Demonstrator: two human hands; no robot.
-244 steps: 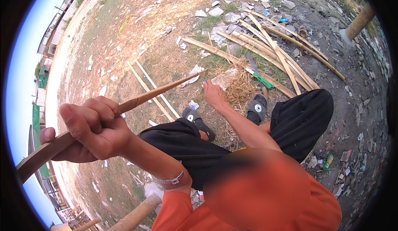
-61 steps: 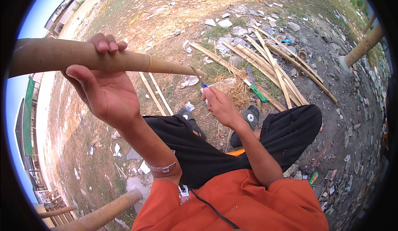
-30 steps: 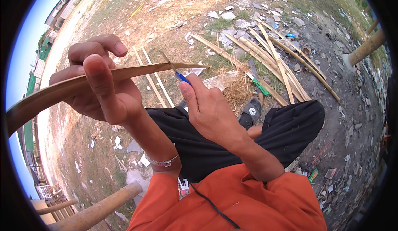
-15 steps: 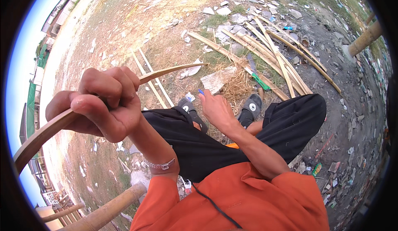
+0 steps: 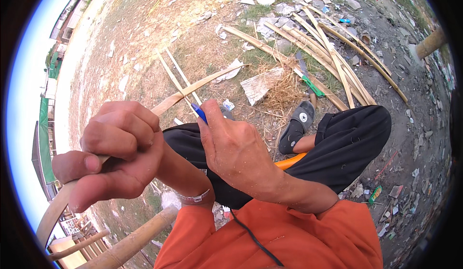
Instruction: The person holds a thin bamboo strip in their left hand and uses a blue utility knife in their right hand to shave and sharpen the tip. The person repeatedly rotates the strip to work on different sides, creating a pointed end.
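Note:
My left hand [image 5: 118,148] is closed around a long, thin bamboo strip [image 5: 205,82]. One end of the strip curves down behind the fist toward the lower left; the other, tapered end reaches out over the ground. Beside it, my right hand [image 5: 238,148] pinches a small blue pen-like object [image 5: 198,112] between thumb and forefinger. Its blue end points at the strip, just below it; whether the two touch I cannot tell. The rest of the blue object is hidden inside my right fingers.
Split bamboo strips [image 5: 333,61] lie piled on the ground ahead right. Near my sandal [image 5: 303,116] are a green-handled blade [image 5: 312,85], a pale wooden block [image 5: 260,84] and straw-like shavings [image 5: 291,94]. Two thin strips [image 5: 174,76] lie ahead left. A bamboo pole [image 5: 130,235] runs at lower left.
My right hand has risen and moved left with the blue object, up close to the strip. My left hand has come slightly lower, still gripping the strip.

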